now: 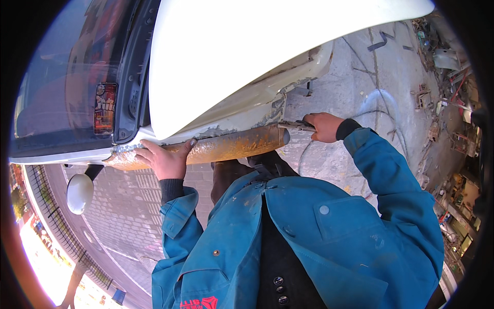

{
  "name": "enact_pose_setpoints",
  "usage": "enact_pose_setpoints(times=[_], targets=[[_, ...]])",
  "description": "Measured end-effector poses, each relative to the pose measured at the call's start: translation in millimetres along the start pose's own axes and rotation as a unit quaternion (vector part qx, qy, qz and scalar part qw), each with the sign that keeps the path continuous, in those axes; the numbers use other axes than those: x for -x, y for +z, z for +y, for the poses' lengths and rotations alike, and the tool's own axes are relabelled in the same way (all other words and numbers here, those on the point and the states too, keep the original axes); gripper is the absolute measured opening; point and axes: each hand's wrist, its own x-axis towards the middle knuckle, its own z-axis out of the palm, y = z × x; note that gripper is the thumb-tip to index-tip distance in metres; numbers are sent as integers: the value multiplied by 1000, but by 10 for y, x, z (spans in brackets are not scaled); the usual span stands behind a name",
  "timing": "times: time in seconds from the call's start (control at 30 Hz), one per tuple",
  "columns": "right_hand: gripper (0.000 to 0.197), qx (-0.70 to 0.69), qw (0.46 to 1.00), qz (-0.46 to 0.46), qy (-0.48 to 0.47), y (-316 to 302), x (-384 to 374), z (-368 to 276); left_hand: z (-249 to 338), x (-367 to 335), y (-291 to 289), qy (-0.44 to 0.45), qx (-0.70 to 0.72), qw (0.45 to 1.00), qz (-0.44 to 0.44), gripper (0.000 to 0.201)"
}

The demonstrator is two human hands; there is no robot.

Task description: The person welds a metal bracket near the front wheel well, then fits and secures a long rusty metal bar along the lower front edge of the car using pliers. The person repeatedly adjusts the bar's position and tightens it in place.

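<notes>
A long curved panel (234,144), rusty orange-brown and shaped like a car fender, lies along the side of a white car body. My left hand (169,162) rests on the panel's left part, its fingers and thumb spread over the upper edge. At the far right end my right hand (328,127) is closed around metal pliers (295,125). The jaws reach the panel's end; whether they clamp it I cannot tell. Most of the pliers' handles are hidden in my fist. Chipped paint and bare grey metal show on the car-body edge (278,105) behind the panel.
A raised white hood (221,56) covers the top middle, beside the windshield (62,103). A white side mirror (80,193) sticks out at the left. Cables (383,110) run over the concrete floor, and scrap parts (465,139) crowd the right edge.
</notes>
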Motion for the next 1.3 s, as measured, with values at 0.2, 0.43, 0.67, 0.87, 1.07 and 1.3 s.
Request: enact_pose_setpoints(times=[0.2,0.43,0.67,0.87,1.07,1.3], targets=[[52,-3,999,-34,0,-20,15,10,-6,0,-1,-1,9,1000,-5,151],[57,1,998,-59,13,-35,34,-40,-14,-2,9,5,5,1000,2,151],[55,-19,998,-66,9,-42,16,-7,13,-7,-13,-2,4,1000,-7,150],[46,-22,1000,-9,-19,29,-62,81,17,-7,-20,-1,1,1000,-8,148],[41,-15,995,83,-46,80,-104,98,12,-5,-19,-2,-2,1000,-6,148],[43,-8,999,52,-5,50,-133,84,25,4,-23,-7,12,1000,-8,149]])
